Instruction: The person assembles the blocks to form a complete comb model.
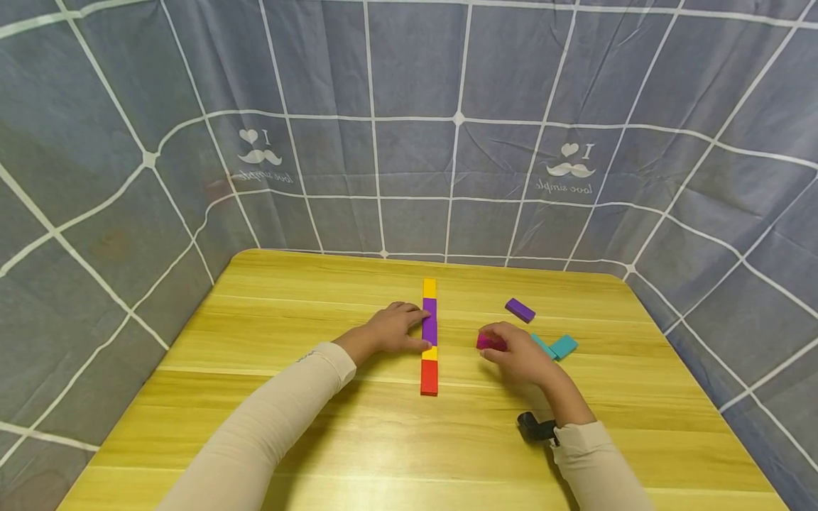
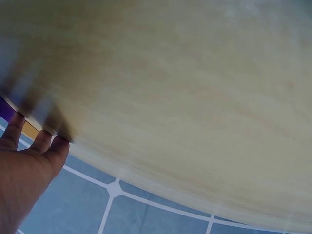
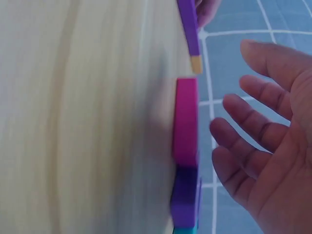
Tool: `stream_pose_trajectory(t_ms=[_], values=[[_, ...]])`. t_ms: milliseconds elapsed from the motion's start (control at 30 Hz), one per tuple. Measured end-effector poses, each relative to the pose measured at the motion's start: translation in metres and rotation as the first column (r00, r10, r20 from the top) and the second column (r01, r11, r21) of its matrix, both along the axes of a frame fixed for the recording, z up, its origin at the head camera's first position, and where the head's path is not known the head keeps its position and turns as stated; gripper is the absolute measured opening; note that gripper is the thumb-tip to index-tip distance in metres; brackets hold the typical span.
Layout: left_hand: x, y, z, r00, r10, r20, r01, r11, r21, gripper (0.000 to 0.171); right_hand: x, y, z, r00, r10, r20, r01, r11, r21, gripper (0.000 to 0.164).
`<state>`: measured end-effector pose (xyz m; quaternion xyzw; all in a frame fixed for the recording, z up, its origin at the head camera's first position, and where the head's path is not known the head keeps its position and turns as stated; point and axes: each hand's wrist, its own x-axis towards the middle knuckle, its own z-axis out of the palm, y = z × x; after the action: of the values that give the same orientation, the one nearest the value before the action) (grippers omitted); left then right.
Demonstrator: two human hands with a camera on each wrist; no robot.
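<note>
A straight row of coloured blocks lies on the wooden table: a yellow block (image 1: 429, 288) at the far end, a purple section (image 1: 431, 328), another yellow block (image 1: 432, 353) and a red block (image 1: 429, 377) nearest me. My left hand (image 1: 397, 328) is at the row's left side, thumb and a finger spread and touching the purple and yellow part. To the right, my right hand (image 1: 520, 353) hovers by a pink block (image 3: 186, 122). In the right wrist view its fingers are loosely bent and apart from that block.
A loose purple block (image 1: 520, 310) lies beyond the right hand. Two turquoise blocks (image 1: 565, 347) lie just right of it, partly hidden. A black strapped device (image 1: 535, 428) sits at the right wrist. A grey gridded curtain (image 1: 415, 156) surrounds the table (image 1: 358, 454).
</note>
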<state>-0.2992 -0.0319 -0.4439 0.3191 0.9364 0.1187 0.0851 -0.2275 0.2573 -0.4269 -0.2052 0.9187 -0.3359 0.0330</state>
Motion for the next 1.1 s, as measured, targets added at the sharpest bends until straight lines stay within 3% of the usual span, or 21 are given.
stream_pose_trajectory(t_ms=[267,833,1100], values=[[0.001,0.0,0.001,1.0,0.0,-0.005,0.0,1.0,-0.009,0.077,-0.006,0.016,-0.006,0.997,-0.027,-0.073,0.031,0.999,0.045,0.034],[0.002,0.0,0.0,1.0,0.0,-0.006,0.0,1.0,-0.001,0.077,-0.003,0.018,-0.008,0.999,-0.045,0.028,0.045,0.999,0.019,0.039],[0.002,0.001,-0.002,1.0,0.0,-0.007,0.0,1.0,0.005,0.077,-0.001,0.018,-0.009,0.997,0.002,0.081,-0.004,1.0,0.017,0.052]])
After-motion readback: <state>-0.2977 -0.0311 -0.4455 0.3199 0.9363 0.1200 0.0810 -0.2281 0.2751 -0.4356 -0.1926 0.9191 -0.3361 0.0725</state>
